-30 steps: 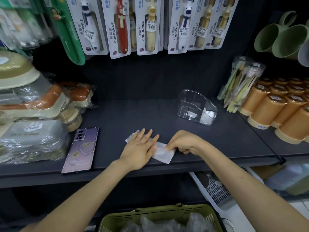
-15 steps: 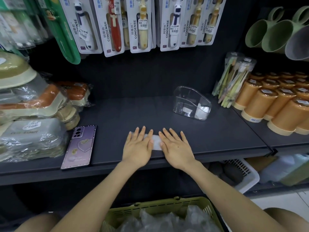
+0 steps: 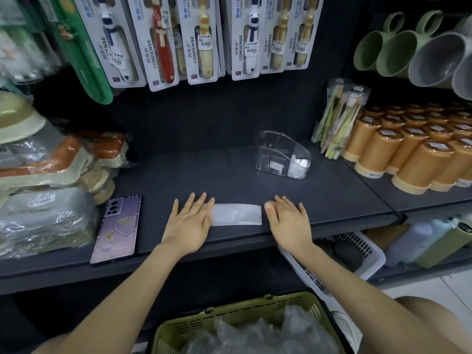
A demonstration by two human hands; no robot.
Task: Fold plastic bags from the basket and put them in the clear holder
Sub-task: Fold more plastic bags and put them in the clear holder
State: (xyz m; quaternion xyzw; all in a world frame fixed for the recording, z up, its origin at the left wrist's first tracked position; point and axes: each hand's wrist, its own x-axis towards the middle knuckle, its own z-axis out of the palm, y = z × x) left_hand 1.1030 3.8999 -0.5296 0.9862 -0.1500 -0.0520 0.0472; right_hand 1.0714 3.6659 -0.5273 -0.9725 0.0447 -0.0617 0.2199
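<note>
A translucent plastic bag (image 3: 236, 214), folded into a flat strip, lies on the dark shelf (image 3: 204, 169) near its front edge. My left hand (image 3: 190, 222) lies flat with straight fingers over the strip's left end. My right hand (image 3: 290, 221) lies flat just past its right end, thumb near the edge. The clear holder (image 3: 282, 155) stands farther back to the right, with folded white bags in its right compartment. At the bottom, a green basket (image 3: 229, 315) holds several crumpled clear bags (image 3: 260, 335).
A purple phone (image 3: 117, 227) lies left of my hands. Wrapped goods (image 3: 46, 190) pile up at far left. Orange cups (image 3: 419, 152) and a toothbrush pack (image 3: 341, 118) stand at right; toothbrush cards (image 3: 201, 37) hang above. A white basket (image 3: 357, 254) sits below the shelf.
My hands, side by side over the bag half a second ago, have slid apart along it. The bag now shows between them as a long flat strip.
</note>
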